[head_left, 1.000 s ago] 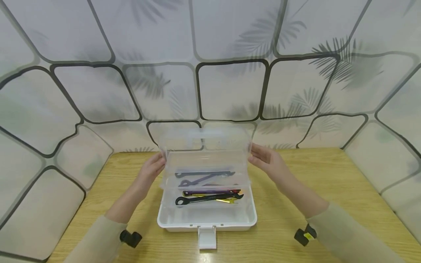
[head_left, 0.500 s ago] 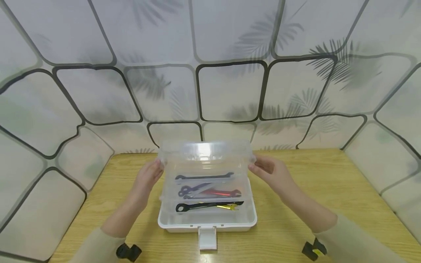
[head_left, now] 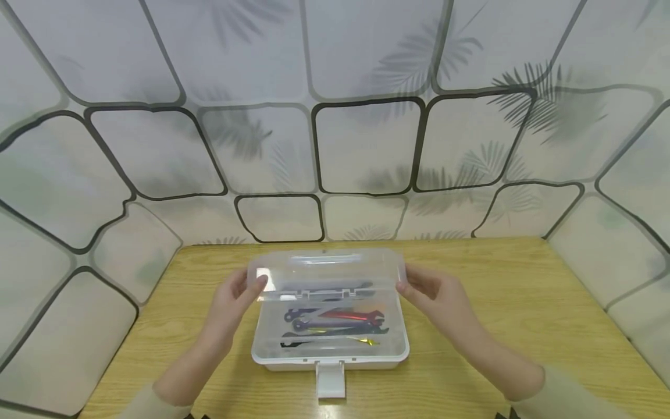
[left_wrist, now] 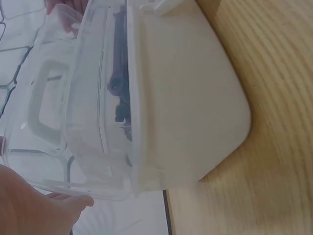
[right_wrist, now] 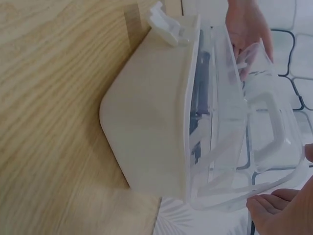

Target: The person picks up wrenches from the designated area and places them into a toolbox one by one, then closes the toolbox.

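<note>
A white toolbox (head_left: 330,366) stands on the table, its clear lid (head_left: 324,265) tilted up at the back. My left hand (head_left: 235,302) pinches the lid's left end, thumb on the front face and fingers behind. At the right end, my right hand (head_left: 437,294) grips the lid the same way, thumb forward. Through clear plastic show several wrenches: a red wrench (head_left: 356,316), black ones and a yellow tip (head_left: 364,341). The lid's carrying handle (right_wrist: 278,122) appears in both wrist views. A white latch (head_left: 330,381) hangs down at the toolbox's front.
The wooden table (head_left: 502,302) extends to both sides of the toolbox. Behind it rises a patterned cloth wall (head_left: 366,145) with dark outlines and leaf prints, close to the table's back edge. More patterned cloth encloses the left and right sides.
Both hands have brought the lid down and forward, so clear plastic now covers more of the wrenches. My left thumb has come onto the lid's front face. The toolbox stays in place.
</note>
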Motion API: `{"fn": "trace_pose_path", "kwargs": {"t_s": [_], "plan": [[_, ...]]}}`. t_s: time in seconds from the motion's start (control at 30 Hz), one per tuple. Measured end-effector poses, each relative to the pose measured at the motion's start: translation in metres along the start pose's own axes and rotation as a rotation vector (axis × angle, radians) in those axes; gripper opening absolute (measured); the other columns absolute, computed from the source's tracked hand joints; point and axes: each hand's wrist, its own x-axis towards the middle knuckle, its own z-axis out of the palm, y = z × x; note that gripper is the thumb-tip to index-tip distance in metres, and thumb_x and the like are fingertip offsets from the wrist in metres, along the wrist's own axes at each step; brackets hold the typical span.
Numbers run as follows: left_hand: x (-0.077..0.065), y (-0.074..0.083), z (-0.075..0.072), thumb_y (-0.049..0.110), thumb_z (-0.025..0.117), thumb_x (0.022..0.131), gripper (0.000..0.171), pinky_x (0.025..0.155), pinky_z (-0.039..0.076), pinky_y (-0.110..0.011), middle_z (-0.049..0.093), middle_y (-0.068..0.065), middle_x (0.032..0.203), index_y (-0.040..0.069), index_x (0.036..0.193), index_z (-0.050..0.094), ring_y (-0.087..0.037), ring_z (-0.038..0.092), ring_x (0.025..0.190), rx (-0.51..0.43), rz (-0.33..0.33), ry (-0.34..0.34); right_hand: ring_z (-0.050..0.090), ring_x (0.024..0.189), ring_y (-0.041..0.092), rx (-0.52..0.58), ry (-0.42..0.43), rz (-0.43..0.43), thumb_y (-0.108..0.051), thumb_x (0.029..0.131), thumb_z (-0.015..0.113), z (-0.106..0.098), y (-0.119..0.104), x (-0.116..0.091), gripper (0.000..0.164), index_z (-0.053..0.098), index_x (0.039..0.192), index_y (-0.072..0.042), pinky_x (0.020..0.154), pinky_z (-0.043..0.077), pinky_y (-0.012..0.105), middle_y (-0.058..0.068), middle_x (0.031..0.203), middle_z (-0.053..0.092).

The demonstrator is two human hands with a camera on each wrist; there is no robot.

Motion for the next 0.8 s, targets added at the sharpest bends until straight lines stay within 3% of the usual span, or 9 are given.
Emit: {"fn": "trace_pose_path", "kwargs": {"t_s": [0.1, 0.2, 0.37, 0.57, 0.8], "plan": [[-0.005, -0.005, 0.001, 0.017, 0.062, 0.107, 0.056, 0.114, 0.052, -0.027, 0.056, -0.029, 0.152, -0.006, 0.154, 0.045, -0.03, 0.06, 0.137, 0.01, 0.024, 0.008, 0.065, 0.134, 0.041, -0.026, 0.013, -0.001, -0.022, 0.101, 0.074, 0.002, 0.001, -0.006, 0.055, 0.059, 0.146, 0.006, 0.112, 0.053, 0.049, 0.023, 0.143, 0.066], [-0.01, -0.009, 0.001, 0.013, 0.065, 0.104, 0.057, 0.098, 0.053, -0.009, 0.058, -0.029, 0.151, -0.006, 0.155, 0.045, -0.026, 0.064, 0.133, 0.012, 0.049, 0.0, 0.066, 0.133, 0.041, -0.048, 0.031, -0.006, -0.019, 0.098, 0.078, 0.005, 0.005, -0.012, 0.054, 0.062, 0.143, 0.005, 0.113, 0.052, 0.051, 0.021, 0.142, 0.067], [-0.016, -0.015, 0.002, 0.01, 0.07, 0.101, 0.066, 0.097, 0.052, -0.006, 0.056, -0.03, 0.153, -0.006, 0.158, 0.041, -0.023, 0.064, 0.132, -0.008, 0.069, -0.005, 0.067, 0.132, 0.04, -0.045, 0.063, -0.031, -0.019, 0.095, 0.081, 0.008, 0.012, -0.019, 0.053, 0.065, 0.141, 0.003, 0.113, 0.052, 0.049, 0.02, 0.142, 0.068], [-0.021, -0.024, 0.003, 0.004, 0.071, 0.098, 0.068, 0.098, 0.05, -0.005, 0.055, -0.034, 0.152, -0.009, 0.157, 0.04, 0.011, 0.061, 0.115, -0.038, 0.127, 0.001, 0.069, 0.13, 0.039, -0.084, 0.1, -0.084, -0.017, 0.093, 0.082, 0.014, 0.019, -0.028, 0.052, 0.067, 0.141, -0.001, 0.111, 0.054, 0.051, 0.017, 0.143, 0.068], [-0.026, -0.037, 0.005, -0.001, 0.075, 0.093, 0.071, 0.104, 0.042, 0.001, 0.051, -0.033, 0.157, -0.01, 0.155, 0.043, 0.021, 0.054, 0.119, -0.023, 0.241, 0.021, 0.071, 0.127, 0.031, -0.126, 0.162, -0.157, -0.013, 0.088, 0.087, 0.023, 0.03, -0.038, 0.054, 0.07, 0.139, -0.007, 0.109, 0.056, 0.03, 0.011, 0.141, 0.071]]}}
